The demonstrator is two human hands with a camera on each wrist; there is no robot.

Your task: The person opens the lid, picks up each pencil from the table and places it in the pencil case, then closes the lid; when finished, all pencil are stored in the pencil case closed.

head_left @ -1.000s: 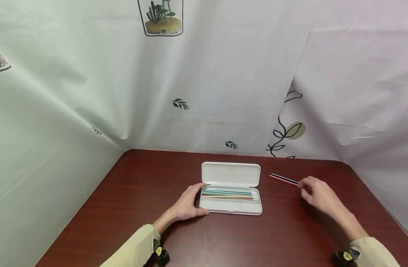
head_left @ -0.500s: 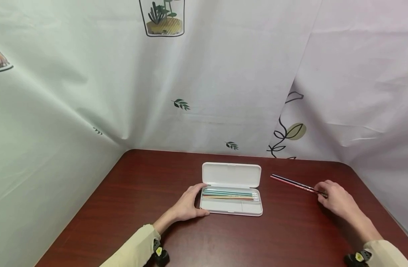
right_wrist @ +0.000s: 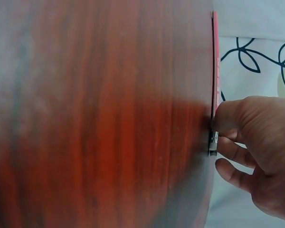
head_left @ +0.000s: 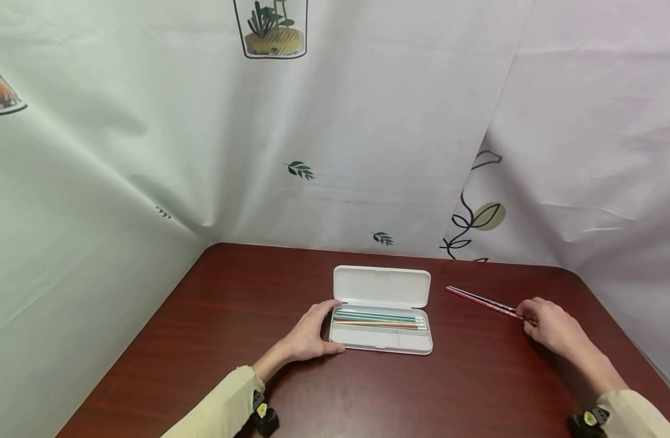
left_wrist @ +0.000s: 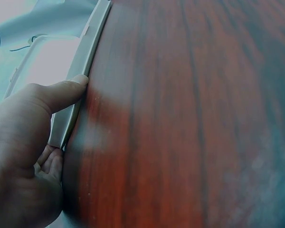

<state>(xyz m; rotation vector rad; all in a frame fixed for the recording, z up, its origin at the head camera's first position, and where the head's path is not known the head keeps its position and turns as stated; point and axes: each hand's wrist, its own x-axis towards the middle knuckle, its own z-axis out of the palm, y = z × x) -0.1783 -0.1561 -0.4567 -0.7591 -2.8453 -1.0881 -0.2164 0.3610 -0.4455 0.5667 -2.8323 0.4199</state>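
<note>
An open white pencil case (head_left: 414, 344) lies on the table, its lid raised at the back. Several pencils (head_left: 375, 319), mostly green with an orange one in front, lie in its rear compartment. My left hand (head_left: 307, 334) grips the left end of the case, thumb on the front edge and fingers at the back corner. The left wrist view shows the thumb (left_wrist: 66, 94) against the case's side. To the right, two pencils, one red (right_wrist: 216, 57) and one dark, lie side by side. My right hand (head_left: 554, 327) pinches them near their right ends, where a silvery ferrule shows.
The brown wooden table (head_left: 422, 395) has rounded far corners. White printed cloth (head_left: 367, 121) hangs right behind it and along both sides. The case's front tray has a divider, with a small section at its right.
My right hand has slid rightward along the two pencils to their near ends, uncovering more of their length. The left hand and the case stay in place.
</note>
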